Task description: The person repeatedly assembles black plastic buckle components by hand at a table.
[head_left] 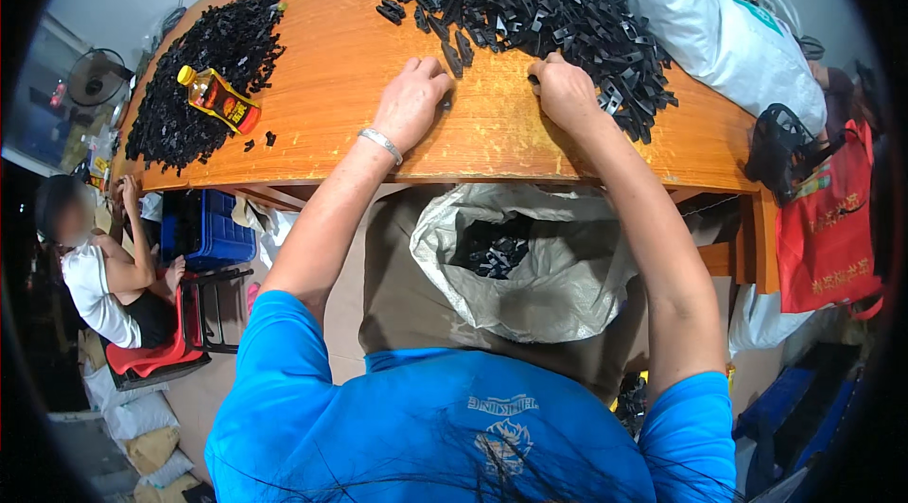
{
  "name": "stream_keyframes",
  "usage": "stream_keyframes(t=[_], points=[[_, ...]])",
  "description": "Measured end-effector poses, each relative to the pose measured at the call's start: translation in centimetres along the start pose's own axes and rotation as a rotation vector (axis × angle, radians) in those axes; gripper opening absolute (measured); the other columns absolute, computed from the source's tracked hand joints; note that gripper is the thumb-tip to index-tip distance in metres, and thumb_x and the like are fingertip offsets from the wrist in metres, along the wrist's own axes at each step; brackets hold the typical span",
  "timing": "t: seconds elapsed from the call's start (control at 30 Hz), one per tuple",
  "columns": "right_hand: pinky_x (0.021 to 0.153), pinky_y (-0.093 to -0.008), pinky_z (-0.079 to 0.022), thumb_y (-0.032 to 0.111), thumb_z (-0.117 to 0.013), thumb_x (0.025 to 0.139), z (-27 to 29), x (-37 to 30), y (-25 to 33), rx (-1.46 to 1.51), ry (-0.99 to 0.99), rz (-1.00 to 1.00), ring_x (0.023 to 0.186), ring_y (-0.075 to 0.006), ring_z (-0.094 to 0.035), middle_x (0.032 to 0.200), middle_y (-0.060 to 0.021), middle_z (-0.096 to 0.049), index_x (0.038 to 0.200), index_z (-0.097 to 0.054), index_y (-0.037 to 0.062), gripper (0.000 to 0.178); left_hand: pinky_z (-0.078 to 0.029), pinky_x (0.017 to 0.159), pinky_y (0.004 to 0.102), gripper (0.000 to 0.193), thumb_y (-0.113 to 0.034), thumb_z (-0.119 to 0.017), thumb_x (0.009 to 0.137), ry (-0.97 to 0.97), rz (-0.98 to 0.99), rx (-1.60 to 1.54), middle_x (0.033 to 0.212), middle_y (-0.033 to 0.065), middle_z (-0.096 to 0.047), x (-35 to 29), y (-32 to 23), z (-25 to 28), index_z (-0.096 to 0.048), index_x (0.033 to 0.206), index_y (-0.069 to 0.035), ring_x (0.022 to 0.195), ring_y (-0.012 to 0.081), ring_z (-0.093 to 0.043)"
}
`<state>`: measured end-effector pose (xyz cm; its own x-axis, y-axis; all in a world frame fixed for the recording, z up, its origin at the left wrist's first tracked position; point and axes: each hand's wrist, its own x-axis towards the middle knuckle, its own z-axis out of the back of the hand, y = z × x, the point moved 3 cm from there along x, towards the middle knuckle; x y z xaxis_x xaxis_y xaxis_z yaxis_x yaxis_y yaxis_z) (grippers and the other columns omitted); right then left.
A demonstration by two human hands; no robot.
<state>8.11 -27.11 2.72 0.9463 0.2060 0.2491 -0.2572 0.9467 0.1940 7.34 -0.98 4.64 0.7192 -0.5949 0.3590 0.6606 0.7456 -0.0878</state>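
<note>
While a black part (pixel 534 80) is pinched by the right hand (pixel 566 95) beside the tabletop heap (pixel 567 16), and what the curled left hand (pixel 414 104) holds cannot be told, one-at-a-time handling is advised.

1. A bottle with a yellow cap (pixel 227 104), on the table (pixel 350 21), well to the left of the left grip (pixel 413 101).
2. A round fan (pixel 95 78), farther out on that side.
3. A seated person in a white top (pixel 99 286) on a red chair (pixel 149 354), far to the left of the left grip and nearer the body.
4. A blue crate (pixel 232 231), lower than the left grip, between it and that person.
5. A large white sack (pixel 705 30), beyond and right of the right grip (pixel 567 98).
6. A black openwork basket (pixel 777 148) and a red bag (pixel 828 234), well to the right of the right grip.
</note>
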Motion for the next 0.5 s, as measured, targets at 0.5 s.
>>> stream_keyframes(t=[0.5], points=[[0.083, -0.0450, -0.056, 0.013, -0.081, 0.083, 2.2, -10.3, 2.9, 0.255, -0.258, 0.040, 0.096, -0.0356, -0.068, 0.097, -0.0134, -0.071, 0.102, -0.076, 0.0040, 0.022, -0.053, 0.086, 0.0460, 0.023, -0.014, -0.086, 0.080, -0.200, 0.230, -0.466, 0.098, 0.0132, -0.067, -4.0, -4.9, -3.0, -0.076, 0.097, -0.005, 0.099, 0.0353, -0.063]])
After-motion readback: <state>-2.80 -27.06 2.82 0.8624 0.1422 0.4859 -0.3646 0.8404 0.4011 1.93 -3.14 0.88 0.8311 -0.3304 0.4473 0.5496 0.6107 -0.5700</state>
